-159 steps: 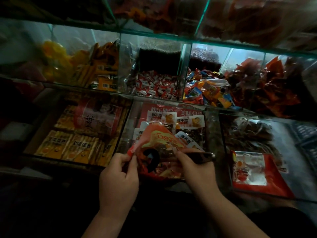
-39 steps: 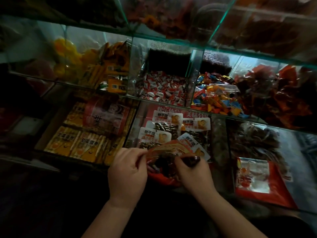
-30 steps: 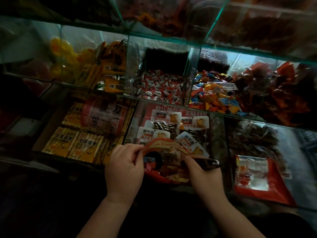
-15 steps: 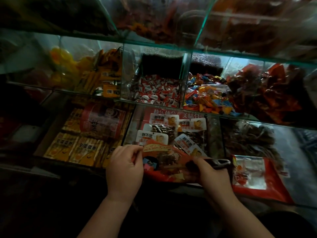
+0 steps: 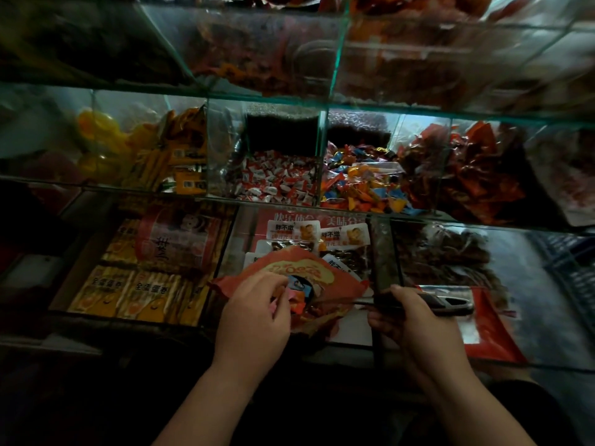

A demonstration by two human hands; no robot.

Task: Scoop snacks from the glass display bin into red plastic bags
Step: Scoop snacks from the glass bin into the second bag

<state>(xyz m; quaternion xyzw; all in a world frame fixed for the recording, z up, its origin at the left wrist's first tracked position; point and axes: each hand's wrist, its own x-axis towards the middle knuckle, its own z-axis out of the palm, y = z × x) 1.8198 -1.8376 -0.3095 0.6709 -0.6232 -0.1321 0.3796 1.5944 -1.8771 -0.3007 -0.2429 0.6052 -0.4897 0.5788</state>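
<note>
Yellow packets (image 5: 141,294) lower left, red-and-white candies (image 5: 277,181) behind, multicoloured candies (image 5: 363,185) beside them

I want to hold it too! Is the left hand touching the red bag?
Touching. The head view shows the left hand gripping the near edge of the red bag.

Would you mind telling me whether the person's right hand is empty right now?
No, the right hand grips a dark tool, while the left hand holds the red bag.

Our left hand (image 5: 254,320) pinches the edge of the red bag (image 5: 309,268); our right hand (image 5: 415,320) grips a dark tool (image 5: 450,305) beside it.
</note>
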